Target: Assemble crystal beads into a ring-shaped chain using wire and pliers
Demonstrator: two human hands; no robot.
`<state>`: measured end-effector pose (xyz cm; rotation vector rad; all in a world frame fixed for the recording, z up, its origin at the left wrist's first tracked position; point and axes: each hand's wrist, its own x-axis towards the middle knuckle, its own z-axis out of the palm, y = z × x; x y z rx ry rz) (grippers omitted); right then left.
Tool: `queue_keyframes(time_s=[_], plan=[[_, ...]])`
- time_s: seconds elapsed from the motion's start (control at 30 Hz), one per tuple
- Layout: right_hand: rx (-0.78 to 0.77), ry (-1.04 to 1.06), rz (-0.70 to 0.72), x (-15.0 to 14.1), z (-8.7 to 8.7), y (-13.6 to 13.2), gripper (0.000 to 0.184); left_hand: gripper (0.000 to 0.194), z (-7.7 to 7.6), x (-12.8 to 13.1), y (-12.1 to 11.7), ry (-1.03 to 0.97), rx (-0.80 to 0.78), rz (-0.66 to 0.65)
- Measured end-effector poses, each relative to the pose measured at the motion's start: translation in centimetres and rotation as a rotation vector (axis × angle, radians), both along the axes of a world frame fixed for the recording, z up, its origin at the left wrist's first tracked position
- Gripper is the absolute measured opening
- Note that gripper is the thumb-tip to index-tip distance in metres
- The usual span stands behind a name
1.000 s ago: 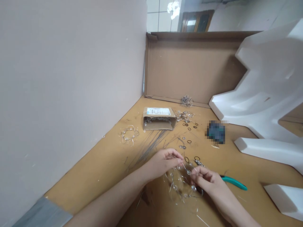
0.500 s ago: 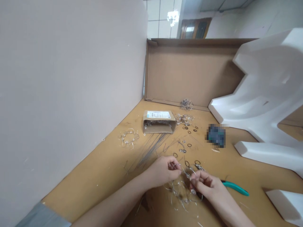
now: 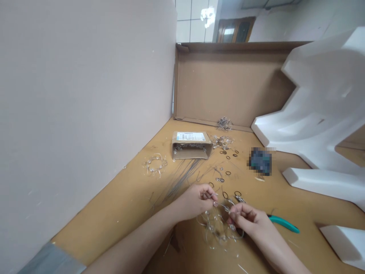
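My left hand and my right hand are both pinched on a tangle of thin wire strung with clear beads, held just above the brown tabletop. The left fingers grip its upper left part, the right fingers its right side. Teal-handled pliers lie on the table just behind my right hand, partly hidden by it.
A small open cardboard box of beads lies further back, with straight wires fanned out before it. Small dark rings and a finished bead loop are scattered around. White foam blocks stand right, a grey wall left, a cardboard panel behind.
Both hands have shifted slightly while working the beaded wire; the tangle has turned a little between the fingers. Nothing else on the table has moved.
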<state>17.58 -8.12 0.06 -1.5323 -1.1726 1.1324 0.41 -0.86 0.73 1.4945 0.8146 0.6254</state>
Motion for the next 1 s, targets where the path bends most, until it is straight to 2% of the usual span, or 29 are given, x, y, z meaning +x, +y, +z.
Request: queue_keyframes(time_s=[0.27,0.5,0.67,0.83,1.0], plan=[[-0.001,-0.041,0.032,-0.1,0.0,0.0,0.029,0.011,0.2,-0.1,0.1,0.088,0.029,0.029],[0.011,-0.036,0.068,-0.3,-0.6,-0.1,0.025,0.005,0.5,0.0,0.7,0.030,0.011,0.187],[0.051,-0.076,0.075,-0.1,-1.1,-0.1,0.022,0.005,0.8,0.1,0.8,0.011,-0.005,0.239],[0.097,-0.246,0.086,0.2,-0.7,-0.1,0.021,0.005,0.5,0.1,1.0,0.009,0.017,0.267],[0.036,-0.400,0.109,0.9,-0.2,-0.1,0.033,0.007,-0.3,-0.1,1.5,-0.029,0.104,0.292]])
